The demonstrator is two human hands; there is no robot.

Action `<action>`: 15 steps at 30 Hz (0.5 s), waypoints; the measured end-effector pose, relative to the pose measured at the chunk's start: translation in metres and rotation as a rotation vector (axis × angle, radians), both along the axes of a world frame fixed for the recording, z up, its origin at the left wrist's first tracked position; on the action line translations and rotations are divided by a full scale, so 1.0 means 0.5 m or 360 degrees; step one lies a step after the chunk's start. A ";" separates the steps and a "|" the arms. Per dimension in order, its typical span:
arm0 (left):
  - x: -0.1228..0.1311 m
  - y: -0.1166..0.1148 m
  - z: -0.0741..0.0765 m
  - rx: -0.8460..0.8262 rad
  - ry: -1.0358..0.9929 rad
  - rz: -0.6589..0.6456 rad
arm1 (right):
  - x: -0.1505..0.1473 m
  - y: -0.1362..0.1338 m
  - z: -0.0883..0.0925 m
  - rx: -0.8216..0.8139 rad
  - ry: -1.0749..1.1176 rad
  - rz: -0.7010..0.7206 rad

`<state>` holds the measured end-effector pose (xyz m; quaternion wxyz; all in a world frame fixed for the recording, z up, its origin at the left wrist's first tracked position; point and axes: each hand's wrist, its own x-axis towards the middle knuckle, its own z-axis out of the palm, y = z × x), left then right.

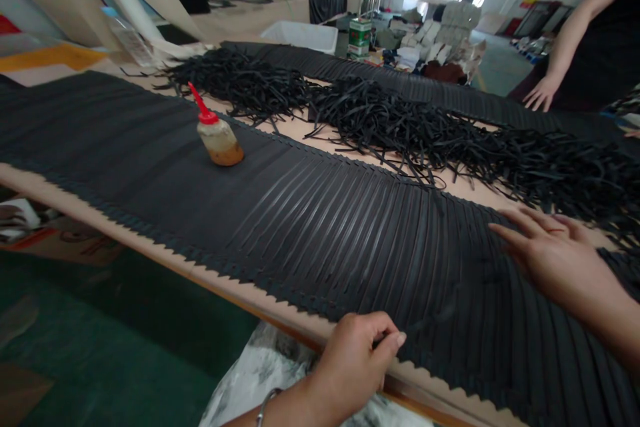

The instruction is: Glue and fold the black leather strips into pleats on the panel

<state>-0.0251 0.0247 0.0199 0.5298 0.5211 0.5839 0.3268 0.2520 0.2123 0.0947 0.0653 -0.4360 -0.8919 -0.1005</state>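
Observation:
A long row of overlapping black strips (310,227) lies along the near side of the table. My left hand (355,363) is at the row's near edge, fingers curled and pinched against the strip ends. My right hand (550,253) rests flat on the strips further right, fingers stretched out. A small glue bottle with a red nozzle (218,135) stands on the strips to the left, well away from both hands.
A tangled heap of loose black strips (400,120) runs along the middle of the table, with a second laid row (450,93) behind it. Another person's hand (539,93) rests on that far row at the right. A white tub (300,35) stands beyond.

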 end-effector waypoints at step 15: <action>-0.030 -0.083 -0.036 -0.0393 -0.0747 0.0286 | -0.262 -0.190 -0.074 -0.1605 0.0459 0.0377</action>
